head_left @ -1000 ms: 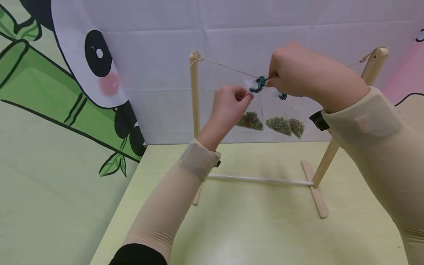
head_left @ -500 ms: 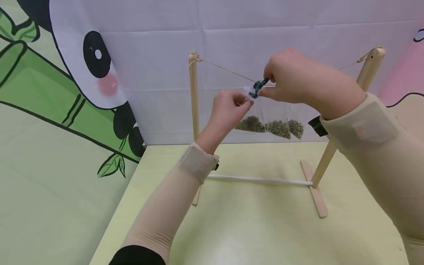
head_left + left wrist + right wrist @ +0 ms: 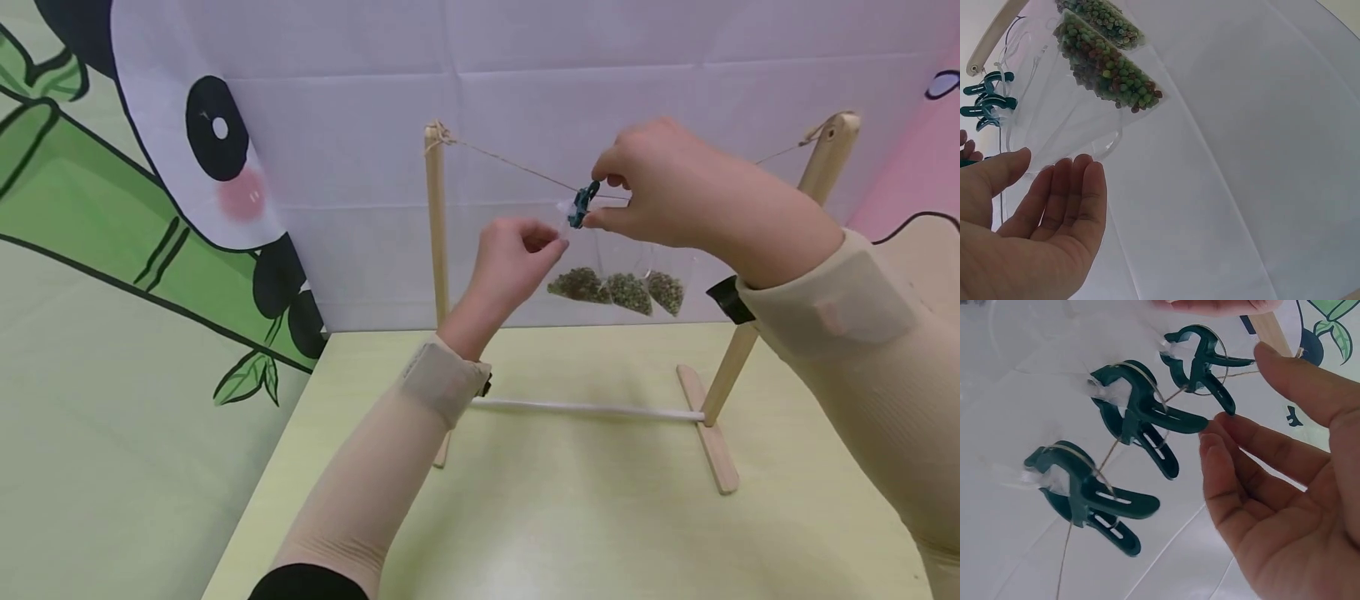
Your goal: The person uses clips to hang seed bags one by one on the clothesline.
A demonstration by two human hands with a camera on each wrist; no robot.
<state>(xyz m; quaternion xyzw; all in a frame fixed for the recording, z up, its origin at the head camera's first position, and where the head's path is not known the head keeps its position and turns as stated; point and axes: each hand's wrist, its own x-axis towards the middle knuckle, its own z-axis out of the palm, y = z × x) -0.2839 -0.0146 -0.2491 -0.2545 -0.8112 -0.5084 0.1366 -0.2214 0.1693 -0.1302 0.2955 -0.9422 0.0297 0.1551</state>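
In the head view, my right hand (image 3: 660,187) holds a dark green clip (image 3: 581,204) by its handles, thumb below and index finger above. The right wrist view shows that clip (image 3: 1194,359) with its handles spread between my thumb and fingertips, its jaws closed on clear plastic. Two more green clips, a middle one (image 3: 1132,406) and a near one (image 3: 1082,490), hang along the string. My left hand (image 3: 1054,219) is at the edge of a clear bag (image 3: 1066,119), thumb and fingers apart. Green and brown pellets (image 3: 1107,65) fill the bag's bottom.
The string (image 3: 517,158) sags between a left wooden post (image 3: 437,217) and a right wooden post (image 3: 828,154). Two more pellet bags (image 3: 630,292) hang beside the first. A white rod (image 3: 585,408) joins the stand's feet on the pale table (image 3: 562,517). A printed cloth (image 3: 352,150) stands behind.
My right fingers have spread with the clip's handles, and the clip has turned more upright and sunk slightly. My left hand has drawn down and slightly left, its fingers loosening at the bag's edge.
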